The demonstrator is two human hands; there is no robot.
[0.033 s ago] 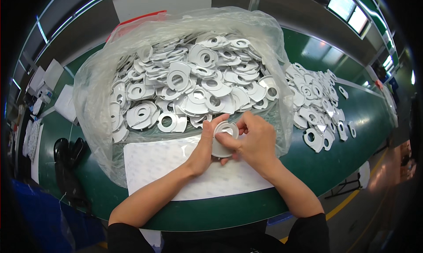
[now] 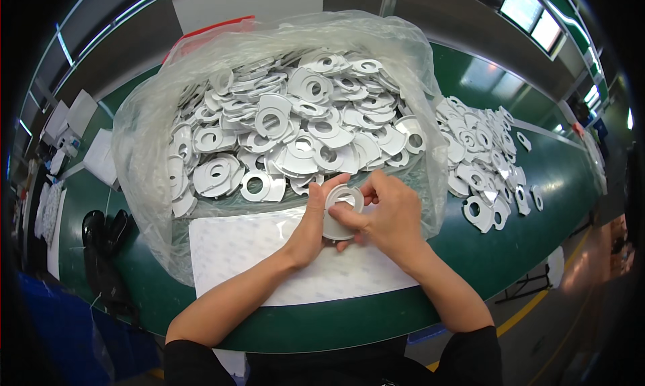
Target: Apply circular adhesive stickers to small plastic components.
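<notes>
Between both hands I hold one whitish plastic part (image 2: 337, 229), a flat plate with a round hole near its top, tilted above a white sheet. My left hand (image 2: 309, 226) wraps its left side, thumb up along the rim and fingers behind. My right hand (image 2: 392, 215) grips the right side, with the thumb pressed across the face just below the hole and the fingers curled. Just beyond my hands lies a large heap of similar white parts (image 2: 274, 119) inside an opened clear plastic bag (image 2: 144, 141).
Under my forearms the white sheet (image 2: 269, 278) lies on a green table (image 2: 524, 235). A smaller pile of white parts (image 2: 474, 179) spreads to the right of the bag. At the left lies a black object (image 2: 104, 255), with a white block (image 2: 101, 159) farther back.
</notes>
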